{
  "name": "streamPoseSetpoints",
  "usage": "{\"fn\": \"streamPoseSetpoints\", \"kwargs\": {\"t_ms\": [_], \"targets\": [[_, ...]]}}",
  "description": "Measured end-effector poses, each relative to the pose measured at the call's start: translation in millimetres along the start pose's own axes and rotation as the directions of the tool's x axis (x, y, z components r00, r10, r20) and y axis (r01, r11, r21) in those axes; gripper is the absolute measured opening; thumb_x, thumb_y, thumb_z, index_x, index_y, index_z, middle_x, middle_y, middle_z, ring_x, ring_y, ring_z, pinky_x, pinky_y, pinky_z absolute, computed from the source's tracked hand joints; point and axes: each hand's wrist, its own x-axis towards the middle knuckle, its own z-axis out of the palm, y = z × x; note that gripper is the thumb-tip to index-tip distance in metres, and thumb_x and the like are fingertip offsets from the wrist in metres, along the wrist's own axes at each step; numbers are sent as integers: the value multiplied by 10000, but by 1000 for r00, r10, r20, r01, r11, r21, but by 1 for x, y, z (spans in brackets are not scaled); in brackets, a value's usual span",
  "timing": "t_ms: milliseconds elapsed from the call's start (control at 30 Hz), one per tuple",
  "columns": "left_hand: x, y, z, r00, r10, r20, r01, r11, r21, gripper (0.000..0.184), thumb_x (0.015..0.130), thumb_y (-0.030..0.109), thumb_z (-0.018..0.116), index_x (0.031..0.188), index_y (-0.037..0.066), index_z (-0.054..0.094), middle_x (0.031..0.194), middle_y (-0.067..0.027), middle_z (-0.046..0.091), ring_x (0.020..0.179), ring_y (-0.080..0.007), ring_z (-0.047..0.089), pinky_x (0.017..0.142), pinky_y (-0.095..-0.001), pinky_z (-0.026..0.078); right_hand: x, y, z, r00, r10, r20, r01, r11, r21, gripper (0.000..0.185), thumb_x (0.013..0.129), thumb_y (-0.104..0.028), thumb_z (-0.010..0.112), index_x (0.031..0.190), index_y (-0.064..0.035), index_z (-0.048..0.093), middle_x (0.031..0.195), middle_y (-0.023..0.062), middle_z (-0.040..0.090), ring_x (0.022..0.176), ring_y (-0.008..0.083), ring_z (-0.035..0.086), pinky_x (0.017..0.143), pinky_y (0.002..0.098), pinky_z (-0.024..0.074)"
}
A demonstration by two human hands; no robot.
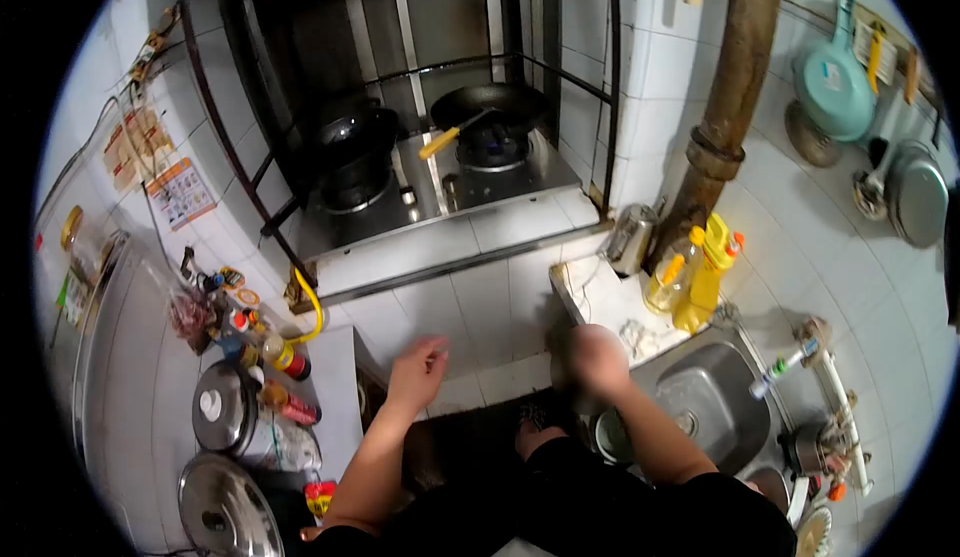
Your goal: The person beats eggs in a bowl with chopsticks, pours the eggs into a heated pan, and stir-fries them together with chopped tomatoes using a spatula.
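My left hand (pixel 418 372) is raised over the floor, right of the left counter. Its fingers are loosely curled, with nothing visible in them. My right hand (pixel 600 365) is smeared by motion near the front of the white ledge, left of the sink (pixel 715 397). Its fingers cannot be made out, nor whether they hold anything. Ahead, a black wok (pixel 490 105) with a yellow-handled utensil (pixel 440 144) in it sits on the right burner of the gas stove (pixel 455 197). A dark pot (pixel 352 157) stands on the left burner.
Oil bottles (pixel 700 282) and a metal kettle (pixel 632 237) stand on the ledge (pixel 600 292) beside a rusty pipe (pixel 722 147). On the left counter (pixel 335 377) are sauce bottles (pixel 288 357), a lidded cooker (pixel 225 407) and a large metal lid (pixel 228 512). Pans (pixel 835 87) hang at right.
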Motion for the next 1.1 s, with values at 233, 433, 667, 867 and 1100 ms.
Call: {"fn": "streamPoseSetpoints", "kwargs": {"t_ms": [233, 433, 667, 867, 1100], "targets": [[265, 47, -42, 880, 453, -143, -371, 844, 388, 302, 809, 47, 588, 1110, 24, 570, 1117, -166, 561, 883, -321, 591, 755, -346, 492, 161, 27, 32, 983, 167, 75, -179, 962, 206, 358, 721, 28, 558, 1059, -82, 601, 922, 138, 579, 783, 311, 584, 690, 378, 488], [415, 30, -19, 994, 74, 82, -110, 679, 726, 558, 807, 217, 619, 1321, 141, 413, 1162, -204, 527, 1020, -356, 554, 839, -420, 480, 266, 44, 36, 988, 103, 115, -145, 874, 463, 339, 780, -7, 570, 1116, -52, 559, 1055, 139, 557, 908, 267, 577, 804, 338, 468], [415, 25, -34, 971, -143, 191, -53, 650, 758, 642, 784, 81, 529, 1385, 202, 337, 1086, -206, 558, 886, -355, 616, 747, -424, 517, 342, 15, 42, 852, 368, 372, -491, 316, 812, 360, 913, -274, 544, 1184, -40, 518, 1048, 61, 579, 895, 149, 573, 789, 288, 477], [378, 59, -110, 968, -104, 227, -124, 586, 800, 581, 726, 52, 531, 1291, 181, 487, 996, -170, 601, 824, -342, 631, 725, -424, 518, 365, -34, 18, 797, 399, 454, -530, 101, 842, 479, 931, -396, 478, 1260, -48, 449, 1020, 84, 590, 906, 189, 577, 814, 352, 485], [387, 67, -152, 970, 2, 244, -197, 595, 779, 529, 744, 35, 520, 1250, 189, 533, 916, -167, 616, 801, -327, 632, 698, -409, 515, 402, -57, 29, 620, 293, 728, -550, -499, 669, 371, 894, -247, 544, 1164, -10, 450, 991, 132, 589, 809, 208, 565, 776, 368, 505]]}}
